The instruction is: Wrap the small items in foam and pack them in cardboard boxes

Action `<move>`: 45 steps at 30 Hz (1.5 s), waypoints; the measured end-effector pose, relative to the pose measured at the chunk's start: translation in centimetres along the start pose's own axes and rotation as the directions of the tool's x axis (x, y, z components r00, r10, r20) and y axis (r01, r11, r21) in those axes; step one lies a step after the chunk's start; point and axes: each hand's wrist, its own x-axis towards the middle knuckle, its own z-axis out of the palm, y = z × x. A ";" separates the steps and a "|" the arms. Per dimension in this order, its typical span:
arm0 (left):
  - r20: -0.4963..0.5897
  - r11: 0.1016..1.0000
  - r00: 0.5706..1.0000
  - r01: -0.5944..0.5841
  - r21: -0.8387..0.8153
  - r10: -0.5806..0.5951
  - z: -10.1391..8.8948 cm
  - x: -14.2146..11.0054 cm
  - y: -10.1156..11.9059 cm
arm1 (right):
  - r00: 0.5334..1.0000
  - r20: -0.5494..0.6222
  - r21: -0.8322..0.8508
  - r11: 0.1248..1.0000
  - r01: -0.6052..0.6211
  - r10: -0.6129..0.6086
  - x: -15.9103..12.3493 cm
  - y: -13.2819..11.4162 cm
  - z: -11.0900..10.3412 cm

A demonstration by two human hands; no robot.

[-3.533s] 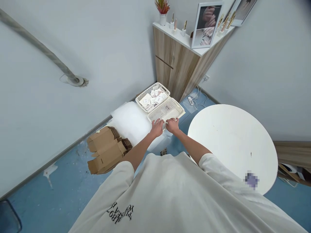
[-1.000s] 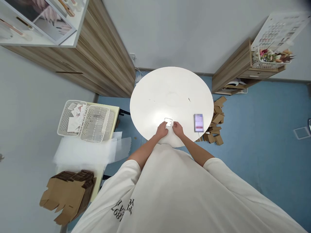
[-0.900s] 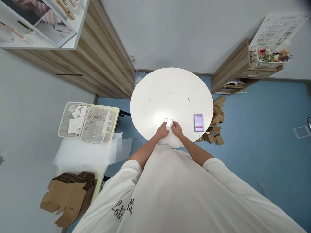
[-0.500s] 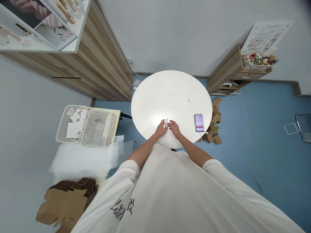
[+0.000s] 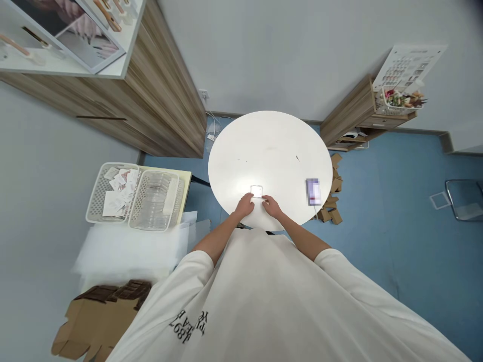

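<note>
A small clear square plastic case (image 5: 256, 191) lies on the round white table (image 5: 270, 151) near its front edge. My left hand (image 5: 244, 205) and my right hand (image 5: 270, 205) rest just below the case, fingers curled, their tips touching its near edge. A phone (image 5: 313, 191) lies on the table to the right of my hands.
Two white baskets (image 5: 98, 203) stand on a low yellow table to the left, one with paper cards, one with clear cases (image 5: 158, 198). White foam sheets (image 5: 128, 247) and flat cardboard boxes (image 5: 98, 317) lie below them. More boxes (image 5: 331, 206) sit on the blue floor. Wooden cabinets flank the table.
I turned from the baskets to the round table. The clear case, held on edge between my hands half a second ago, now lies flat on the table, both hands just below it.
</note>
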 end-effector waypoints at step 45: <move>-0.046 0.968 0.991 0.133 0.214 -0.127 -3.3 -3.2 -1.6 | 0.928 0.288 -0.564 0.741 0.364 -0.237 3.3 -4.6 -1.4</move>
